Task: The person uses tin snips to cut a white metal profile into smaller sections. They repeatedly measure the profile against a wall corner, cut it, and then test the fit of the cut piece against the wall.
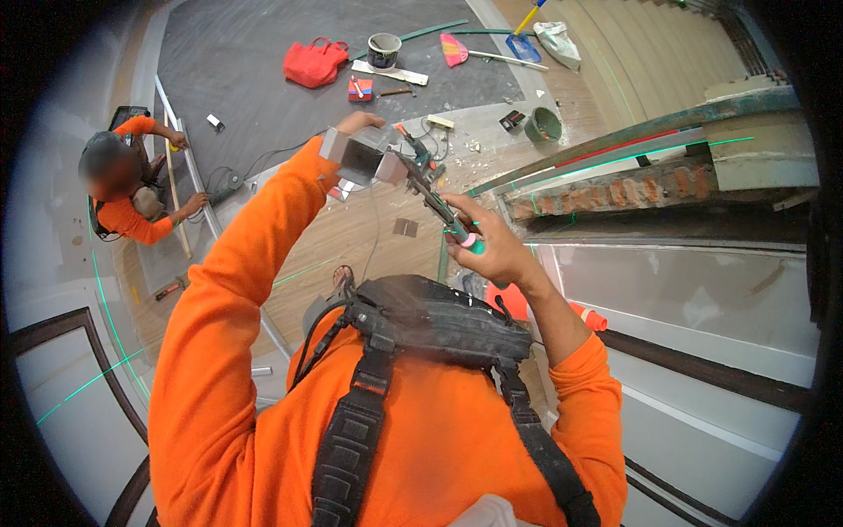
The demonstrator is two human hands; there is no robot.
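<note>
Right hand (pixel 496 241): clamped on the green-and-pink handles of a snips-like tool (pixel 436 206), wrist raised at the right.
Left hand (pixel 358 122): closed on the far side of a short metal channel (pixel 358 156); the thumb cannot be made out.
Metal channel: held up in the air before the chest, open end turned toward the wearer, a pale flap (pixel 392 167) standing out at its right.
Tool tip: at the flap; whether the blades bite the metal or merely lie against it cannot be told.
Steadiness: the piece has no support but the left hand, so a firm grip close to the work probably serves best.
Alignment: blades are best kept in line with the fold, lest the thin wall twist.
Fingers: the left fingertips should stay behind the sheet edges, which are likely sharp.
Footing: a power drill (pixel 421 156) lies on the floor beyond; offcuts should fall clear of it.
</note>
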